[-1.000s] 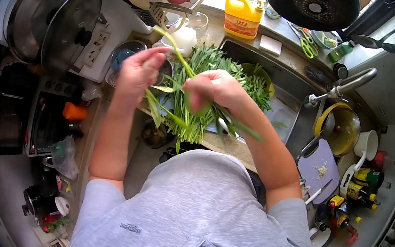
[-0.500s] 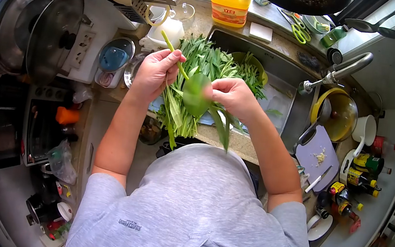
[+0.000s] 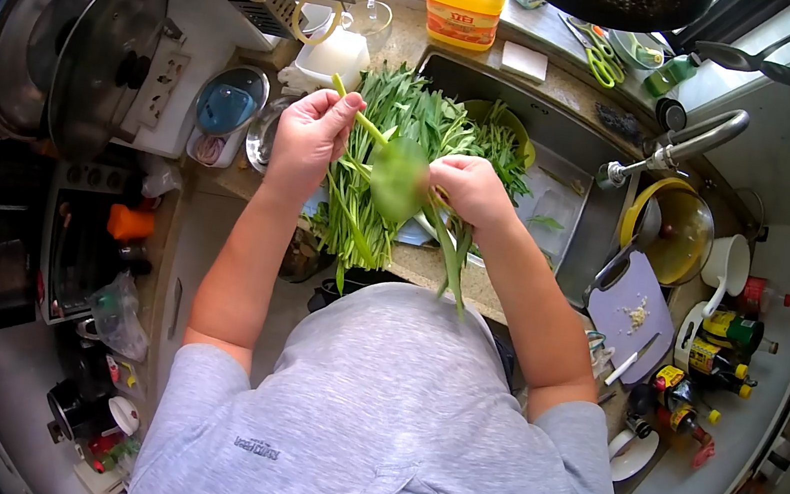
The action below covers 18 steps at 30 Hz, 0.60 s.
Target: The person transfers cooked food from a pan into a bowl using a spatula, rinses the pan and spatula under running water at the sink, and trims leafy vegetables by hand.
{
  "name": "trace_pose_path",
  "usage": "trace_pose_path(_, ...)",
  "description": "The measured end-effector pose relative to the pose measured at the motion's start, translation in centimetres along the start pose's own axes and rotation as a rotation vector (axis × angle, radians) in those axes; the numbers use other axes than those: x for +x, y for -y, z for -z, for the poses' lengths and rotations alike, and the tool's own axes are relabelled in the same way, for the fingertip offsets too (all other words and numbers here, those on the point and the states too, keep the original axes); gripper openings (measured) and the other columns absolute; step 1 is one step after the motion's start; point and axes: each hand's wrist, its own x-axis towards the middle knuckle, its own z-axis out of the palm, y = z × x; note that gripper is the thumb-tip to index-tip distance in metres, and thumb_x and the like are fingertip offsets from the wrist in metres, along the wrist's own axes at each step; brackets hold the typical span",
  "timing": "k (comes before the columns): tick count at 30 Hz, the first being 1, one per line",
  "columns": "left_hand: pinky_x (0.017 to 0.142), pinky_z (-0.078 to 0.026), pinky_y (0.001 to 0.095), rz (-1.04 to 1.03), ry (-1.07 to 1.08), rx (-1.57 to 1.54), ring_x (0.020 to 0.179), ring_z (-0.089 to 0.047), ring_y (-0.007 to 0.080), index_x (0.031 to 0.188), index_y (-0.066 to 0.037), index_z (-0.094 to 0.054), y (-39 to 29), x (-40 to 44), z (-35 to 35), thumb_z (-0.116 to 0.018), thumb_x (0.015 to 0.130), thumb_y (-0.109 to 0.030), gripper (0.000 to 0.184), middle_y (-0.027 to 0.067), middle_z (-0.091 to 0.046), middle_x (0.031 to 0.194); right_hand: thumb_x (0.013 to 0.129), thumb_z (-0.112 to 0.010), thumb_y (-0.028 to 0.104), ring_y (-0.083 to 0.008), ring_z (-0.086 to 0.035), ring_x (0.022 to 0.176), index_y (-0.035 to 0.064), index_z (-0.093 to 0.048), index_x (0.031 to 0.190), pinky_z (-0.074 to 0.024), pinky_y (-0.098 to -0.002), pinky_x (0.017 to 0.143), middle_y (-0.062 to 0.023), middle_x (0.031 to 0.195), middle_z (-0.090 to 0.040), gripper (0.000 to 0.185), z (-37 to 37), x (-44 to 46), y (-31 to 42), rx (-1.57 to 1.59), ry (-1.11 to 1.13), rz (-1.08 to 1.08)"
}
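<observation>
My left hand point(image 3: 314, 140) pinches a green stalk point(image 3: 368, 124) near its upper end, which sticks out past the fingertips. Opposite it, my right hand point(image 3: 469, 189) is closed on green leaves point(image 3: 452, 255) that hang below its fingers. A blurred green patch between the hands hides the middle of what they hold. Beneath and behind them, a heap of long leafy greens point(image 3: 414, 108) lies over the counter's front edge and the sink's left side. More greens are in a yellow-green basket point(image 3: 527, 151) in the sink.
Behind the sink point(image 3: 572, 211) stand a yellow detergent jug point(image 3: 462, 14) and a white sponge point(image 3: 524, 61). The faucet point(image 3: 681, 151) reaches in from the right. Nearby are a purple cutting board point(image 3: 630, 311) with a knife point(image 3: 632, 359), and several bottles. Pan lids point(image 3: 103, 59) hang left.
Both hands have come lower and apart from where they were a second ago, the right one turning outward. The held leaves now hang more steeply. The camera view has shifted slightly.
</observation>
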Motion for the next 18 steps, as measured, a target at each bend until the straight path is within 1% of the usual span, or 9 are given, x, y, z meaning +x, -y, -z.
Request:
trace_pose_path(2,0.043,-0.024,0.0176,-0.016,-0.012,0.033,0.047,-0.034,-0.0006,0.087,-0.006,-0.064,0.5,-0.3,-0.3,-0.069,0.095,-0.022,0.019,-0.0091,-0.046,0.061,0.079,-0.066,0.013,-0.0099,-0.053,0.058,-0.0016,-0.070,0.076,-0.0404,-0.0261,0.054,-0.0035,0.067,-0.062,0.016,0.3,0.9,-0.9,0.196,-0.178,-0.102)
trace_pose_path(3,0.043,-0.024,0.0178,-0.023,-0.027,0.056,0.047,-0.034,-0.0002,0.087,-0.006,-0.064,0.9,-0.5,-0.6,-0.069,0.094,-0.022,0.019,-0.0090,-0.046,0.061,0.080,-0.064,0.012,-0.0111,-0.054,0.056,-0.0007,-0.068,0.075,-0.0412,-0.0260,0.053,-0.0045,0.066,-0.061,0.014,0.6,1.4,-1.2,0.244,-0.183,-0.077)
trace_pose_path(6,0.043,-0.024,0.0186,-0.035,-0.068,0.089,0.046,-0.035,0.0009,0.086,-0.005,-0.063,1.1,-1.1,-1.5,-0.070,0.094,-0.022,0.020,-0.0084,-0.047,0.061,0.081,-0.062,0.011,-0.0115,-0.055,0.057,0.0006,-0.066,0.075,-0.0423,-0.0264,0.052,-0.0048,0.065,-0.061,0.013,1.4,2.0,-1.7,0.270,-0.232,-0.143)
trace_pose_path(8,0.042,-0.023,0.0194,-0.103,-0.118,-0.066,0.046,-0.034,0.0011,0.086,-0.003,-0.063,0.8,-1.0,-1.2,-0.070,0.094,-0.022,0.021,-0.0082,-0.046,0.060,0.083,-0.062,0.012,-0.0117,-0.057,0.058,0.0014,-0.065,0.078,-0.0439,-0.0268,0.051,-0.0054,0.069,-0.062,0.012,2.3,2.3,-2.3,0.199,-0.283,-0.162)
trace_pose_path(10,0.042,-0.022,0.0202,-0.071,-0.079,-0.119,0.045,-0.032,0.0014,0.086,-0.003,-0.063,0.3,-1.1,-1.3,-0.070,0.094,-0.022,0.021,-0.0079,-0.045,0.059,0.086,-0.063,0.014,-0.0106,-0.057,0.058,0.0018,-0.065,0.081,-0.0438,-0.0255,0.050,-0.0047,0.073,-0.063,0.013,2.2,1.9,-2.1,0.349,-0.200,-0.098)
trace_pose_path(11,0.043,-0.021,0.0212,0.013,-0.020,-0.117,0.046,-0.031,0.0022,0.087,-0.003,-0.063,0.1,-1.2,-1.5,-0.068,0.095,-0.022,0.021,-0.0081,-0.042,0.058,0.088,-0.064,0.015,-0.0087,-0.056,0.059,0.0020,-0.066,0.085,-0.0427,-0.0230,0.049,-0.0036,0.077,-0.063,0.013,2.2,1.6,-1.9,0.382,-0.090,-0.125)
trace_pose_path(12,0.044,-0.021,0.0222,0.097,0.041,-0.114,0.046,-0.029,0.0031,0.088,-0.003,-0.063,0.1,-1.3,-1.6,-0.067,0.096,-0.023,0.022,-0.0083,-0.038,0.057,0.088,-0.064,0.015,-0.0087,-0.056,0.059,0.0020,-0.066,0.085,-0.0427,-0.0230,0.049,-0.0036,0.077,-0.063,0.013,1.6,1.1,-1.1,0.383,-0.092,-0.129)
trace_pose_path(15,0.044,-0.022,0.0221,0.171,0.066,-0.113,0.046,-0.029,0.0031,0.091,-0.003,-0.064,1.5,-0.9,-1.9,-0.066,0.096,-0.022,0.020,-0.0087,-0.038,0.057,0.092,-0.062,0.015,-0.0029,-0.045,0.050,0.0007,-0.069,0.095,-0.0356,-0.0195,0.044,0.0002,0.072,-0.062,0.016,0.7,0.3,0.2,0.344,0.205,-0.073)
trace_pose_path(18,0.043,-0.022,0.0213,0.193,0.065,-0.128,0.046,-0.029,0.0026,0.093,-0.003,-0.065,2.4,-0.8,-2.1,-0.067,0.096,-0.020,0.017,-0.0093,-0.039,0.057,0.093,-0.062,0.015,-0.0024,-0.044,0.050,0.0002,-0.070,0.095,-0.0345,-0.0193,0.044,0.0004,0.071,-0.062,0.017,0.3,-0.1,0.2,0.327,0.201,-0.073)
